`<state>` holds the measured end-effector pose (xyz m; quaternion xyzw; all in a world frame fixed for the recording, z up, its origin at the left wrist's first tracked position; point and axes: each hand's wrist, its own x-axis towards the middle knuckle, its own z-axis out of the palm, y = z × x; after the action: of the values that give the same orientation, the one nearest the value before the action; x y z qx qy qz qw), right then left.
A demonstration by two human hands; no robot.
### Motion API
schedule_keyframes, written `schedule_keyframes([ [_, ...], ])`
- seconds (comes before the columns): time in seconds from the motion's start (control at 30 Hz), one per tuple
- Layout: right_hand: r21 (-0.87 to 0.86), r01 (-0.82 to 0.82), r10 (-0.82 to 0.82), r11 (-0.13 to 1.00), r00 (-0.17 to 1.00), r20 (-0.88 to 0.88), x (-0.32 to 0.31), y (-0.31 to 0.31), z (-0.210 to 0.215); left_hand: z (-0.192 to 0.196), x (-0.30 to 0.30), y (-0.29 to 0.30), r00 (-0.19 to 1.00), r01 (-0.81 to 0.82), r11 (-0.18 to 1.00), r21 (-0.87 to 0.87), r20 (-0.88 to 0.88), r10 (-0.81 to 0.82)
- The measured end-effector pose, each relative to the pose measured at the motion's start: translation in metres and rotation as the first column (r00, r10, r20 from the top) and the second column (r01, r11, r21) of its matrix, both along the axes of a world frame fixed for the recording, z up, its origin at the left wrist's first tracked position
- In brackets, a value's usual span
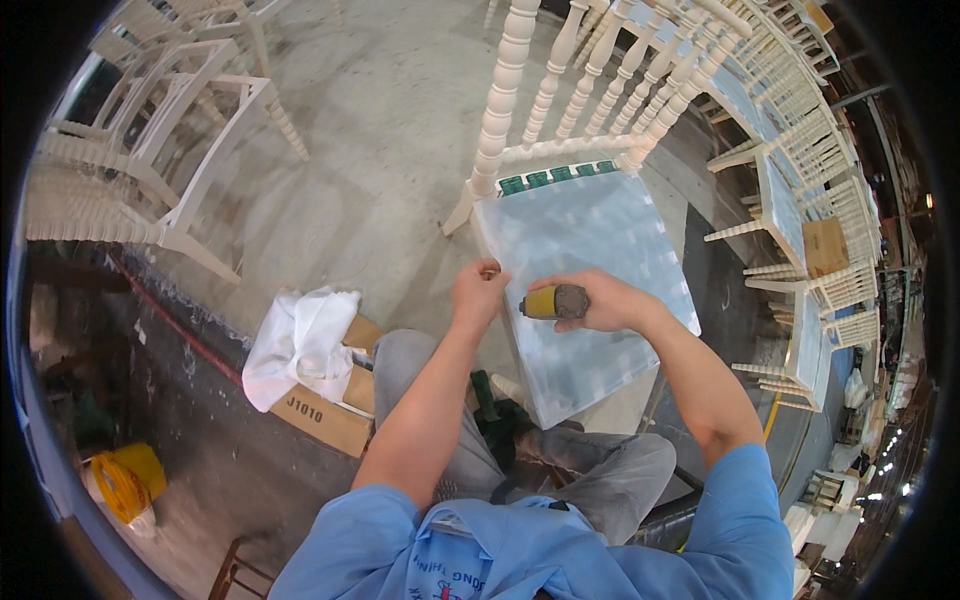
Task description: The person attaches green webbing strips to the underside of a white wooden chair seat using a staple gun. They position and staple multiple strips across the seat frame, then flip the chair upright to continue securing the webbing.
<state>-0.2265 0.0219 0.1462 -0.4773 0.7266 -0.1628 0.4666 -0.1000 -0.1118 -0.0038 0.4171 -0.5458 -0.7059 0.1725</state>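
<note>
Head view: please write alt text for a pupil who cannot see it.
A person's right grip holds a yellow-and-dark tool over the pale seat of a cream chair, with the left grip near the seat's left edge. Crumpled white material lies on a box at left; more chairs stand on both sides.
</note>
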Motion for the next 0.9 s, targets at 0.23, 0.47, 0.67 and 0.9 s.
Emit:
schedule_keyframes([
  [0.23, -0.009, 0.014, -0.014, 1.000, 0.999, -0.029, -0.003, 0.010, 0.006, 0.020, 0.007, 0.005, 0.933, 0.266, 0.963, -0.050, 0.264, -0.244],
  [0.47, 0.001, 0.004, -0.004, 1.000, 1.000, -0.029, -0.001, 0.009, -0.002, 0.008, 0.008, 0.005, 0.962, 0.178, 0.983, -0.038, 0.218, -0.166],
  [0.67, 0.053, -0.030, 0.032, 0.998, 0.998, -0.047, 0.000, 0.001, -0.010, 0.009, 0.006, 0.006, 0.970, 0.153, 0.988, -0.029, 0.196, -0.145],
  [0.9, 0.070, -0.112, 0.120, 0.991, 0.985, -0.121, 0.001, -0.005, -0.010, 0.000, 0.006, 0.005, 0.976, 0.153, 0.988, -0.025, 0.160, -0.147],
])
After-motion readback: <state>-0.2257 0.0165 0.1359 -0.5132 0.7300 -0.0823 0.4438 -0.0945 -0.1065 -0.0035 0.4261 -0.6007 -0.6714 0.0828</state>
